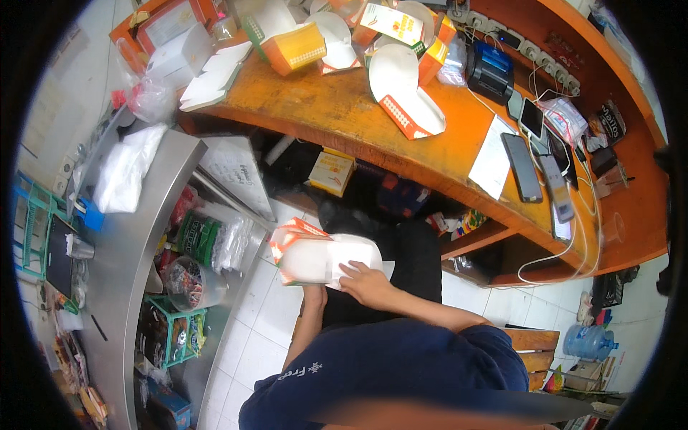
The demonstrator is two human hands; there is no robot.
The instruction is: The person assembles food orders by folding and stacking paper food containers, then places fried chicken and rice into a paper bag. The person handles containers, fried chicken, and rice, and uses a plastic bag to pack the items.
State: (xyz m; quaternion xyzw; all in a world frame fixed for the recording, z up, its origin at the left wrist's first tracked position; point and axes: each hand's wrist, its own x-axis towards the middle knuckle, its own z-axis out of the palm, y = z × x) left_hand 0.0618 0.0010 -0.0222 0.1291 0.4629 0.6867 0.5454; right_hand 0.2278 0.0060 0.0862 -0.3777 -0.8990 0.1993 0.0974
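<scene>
Over my lap is a paper food box (304, 259), white inside with orange-red patterned sides, its lid laid open to the right. My left hand (313, 297) is closed on the box's lower edge, its fingers partly hidden beneath. Across the white lid (356, 252) lie the slightly spread fingers of my right hand (365, 284), pressed on its surface. A small white edge sticks out beyond that hand. Ahead on the wooden desk, more boxes of the same kind stand opened, the nearest being a red-sided box (412, 113).
The wooden desk (287, 97) curves ahead, with flat white cartons (215, 75) at its left. Several phones, one a dark phone (522, 166), lie right among cables near a black printer-like device (491, 68). A steel counter (154, 186) with loaded shelves stands left. A water jug (589, 342) is right.
</scene>
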